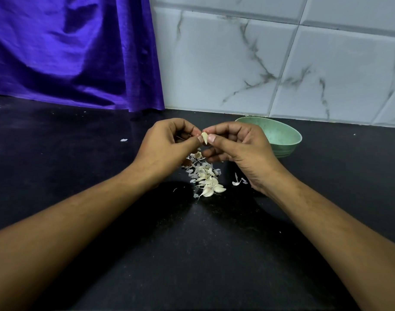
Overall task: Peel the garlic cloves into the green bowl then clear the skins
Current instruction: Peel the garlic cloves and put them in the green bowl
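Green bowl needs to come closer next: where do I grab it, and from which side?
Pinch the green bowl at its near-right rim, coming from the right. It sits upright with an open, thin lip, and the right hand covers its left edge, so that side is probably awkward.

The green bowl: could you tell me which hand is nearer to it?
Right. The right hand overlaps the green bowl at its left rim in this view; the left hand sits farther left, beyond the garlic clove.

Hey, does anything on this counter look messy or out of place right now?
Mostly expected mess: a pile of cloves and skins lies on the black counter under the hands. A few bits have strayed: one skin scrap far left, another by the right hand. The green bowl sits upright.
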{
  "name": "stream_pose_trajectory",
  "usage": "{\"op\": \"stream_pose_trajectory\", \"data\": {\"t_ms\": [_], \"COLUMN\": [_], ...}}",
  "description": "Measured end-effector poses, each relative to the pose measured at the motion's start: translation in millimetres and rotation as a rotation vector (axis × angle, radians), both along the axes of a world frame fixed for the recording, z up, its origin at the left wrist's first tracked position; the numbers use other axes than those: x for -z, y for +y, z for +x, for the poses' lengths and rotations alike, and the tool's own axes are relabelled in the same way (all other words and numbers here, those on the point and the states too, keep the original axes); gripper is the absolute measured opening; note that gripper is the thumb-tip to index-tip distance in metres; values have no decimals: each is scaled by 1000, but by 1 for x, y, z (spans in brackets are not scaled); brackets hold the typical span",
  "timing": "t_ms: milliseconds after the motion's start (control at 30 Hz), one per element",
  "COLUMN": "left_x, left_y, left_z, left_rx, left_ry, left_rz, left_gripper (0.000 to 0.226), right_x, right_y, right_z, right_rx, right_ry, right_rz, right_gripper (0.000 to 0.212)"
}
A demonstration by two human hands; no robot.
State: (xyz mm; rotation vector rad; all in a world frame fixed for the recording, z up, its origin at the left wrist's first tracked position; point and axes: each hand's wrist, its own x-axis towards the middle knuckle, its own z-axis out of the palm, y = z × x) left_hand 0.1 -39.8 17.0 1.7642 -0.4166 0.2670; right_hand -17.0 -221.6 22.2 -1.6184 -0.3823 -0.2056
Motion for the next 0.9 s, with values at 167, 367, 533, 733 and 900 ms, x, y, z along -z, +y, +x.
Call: {"op": "stream_pose_trajectory", "data": {"t_ms": [167,367,533,733,900], "left_x": [-1,0,0,0,-1], "left_y": [1,1,3,2,1], "left_z": [-2,-2,1,1,-2], "left_rx": [-7,3,0,6,42], "left_ry": [-22,-43,-45,-26,-10], "left_rz": [32,37,18,-6,-25], "left_gripper": [17,20,22,9,13], "right_x": [1,2,2,3,5], "right_y": [1,0,-2,-2,-2], "right_z": [1,2,3,3,7], "right_rx": [17,15,0,26,70], "right_ry": [9,3,-6,-62,-171], "right_rz": [15,21,17,-25,-103], "right_gripper": [10,12,13,13,11]}}
